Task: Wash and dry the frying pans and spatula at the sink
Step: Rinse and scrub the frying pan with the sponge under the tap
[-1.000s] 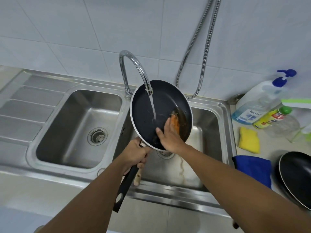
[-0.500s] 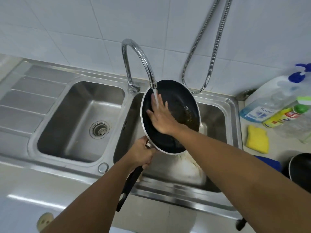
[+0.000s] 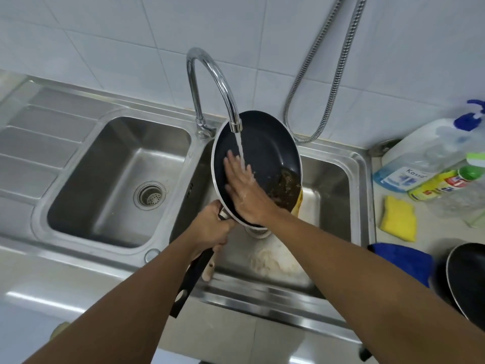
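Observation:
A black frying pan (image 3: 265,143) with a pale rim is tilted up over the right sink basin (image 3: 333,179), under running water from the curved tap (image 3: 210,74). My left hand (image 3: 210,229) grips its black handle near the pan. My right hand (image 3: 246,187) lies flat with fingers spread on the pan's inner surface, in the water stream. Brown greasy residue (image 3: 284,185) pools at the pan's lower right. A pale wooden handle tip (image 3: 208,271), perhaps the spatula, pokes out below my left hand. A second black pan (image 3: 467,279) sits on the counter at far right.
The left basin (image 3: 110,185) with its drain stands beside a ribbed draining board. On the right counter lie a yellow sponge (image 3: 399,219), a blue cloth (image 3: 404,261) and soap bottles (image 3: 430,158). A metal shower hose (image 3: 325,74) hangs on the tiled wall.
My right hand has slid from the pan's lower right to its centre-left under the stream. The brown residue has gathered at the lower right edge and runs off.

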